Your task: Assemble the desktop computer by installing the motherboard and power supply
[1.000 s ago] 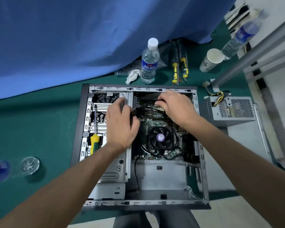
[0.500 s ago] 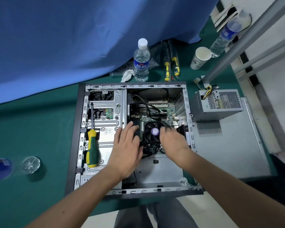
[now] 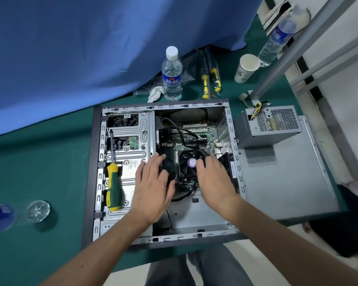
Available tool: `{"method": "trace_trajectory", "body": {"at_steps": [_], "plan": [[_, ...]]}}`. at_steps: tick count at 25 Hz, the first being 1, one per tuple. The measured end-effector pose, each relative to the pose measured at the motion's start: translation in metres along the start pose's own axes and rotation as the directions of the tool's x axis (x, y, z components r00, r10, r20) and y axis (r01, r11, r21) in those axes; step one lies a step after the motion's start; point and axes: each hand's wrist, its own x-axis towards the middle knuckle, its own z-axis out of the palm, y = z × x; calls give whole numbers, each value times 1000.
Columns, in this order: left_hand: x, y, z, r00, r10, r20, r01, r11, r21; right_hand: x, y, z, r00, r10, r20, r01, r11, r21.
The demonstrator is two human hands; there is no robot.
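Observation:
An open computer case (image 3: 95,162) lies flat on the green table. The green motherboard (image 3: 192,137) sits inside it, with a black CPU fan (image 3: 189,162) at its near end and black cables across it. My left hand (image 3: 153,186) lies with fingers stretched out at the fan's left side, over a black part. At the fan's right side my right hand (image 3: 215,180) rests, fingers extended onto the fan's edge. The grey power supply (image 3: 271,124) stands outside the case on the right, on the detached side panel (image 3: 287,182).
A yellow-green screwdriver (image 3: 113,182) lies on the drive cage. Behind the case stand a water bottle (image 3: 172,75), two small screwdrivers (image 3: 210,79) and a paper cup (image 3: 246,68). Another bottle (image 3: 277,38) is far right, one lies at the left edge (image 3: 8,217). A metal post (image 3: 287,50) slants at right.
Both hands came down from the far end of the motherboard to the two sides of the CPU fan. The view shifted slightly. In the last half second they hardly moved.

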Motion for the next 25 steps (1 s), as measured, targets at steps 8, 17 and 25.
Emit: {"method": "trace_trajectory", "body": {"at_steps": [8,17,25], "plan": [[0,-2,-10,999,-25,-31,17,970,-243,-16,-42,33,957,23,290,-249,579,777],[56,-13,-3,962,-204,-181,169,967,-192,-23,-26,44,760,-171,626,-581,251,774],[61,-26,16,929,-159,-334,126,985,-118,-14,-9,52,960,-185,212,4,764,646]]}}
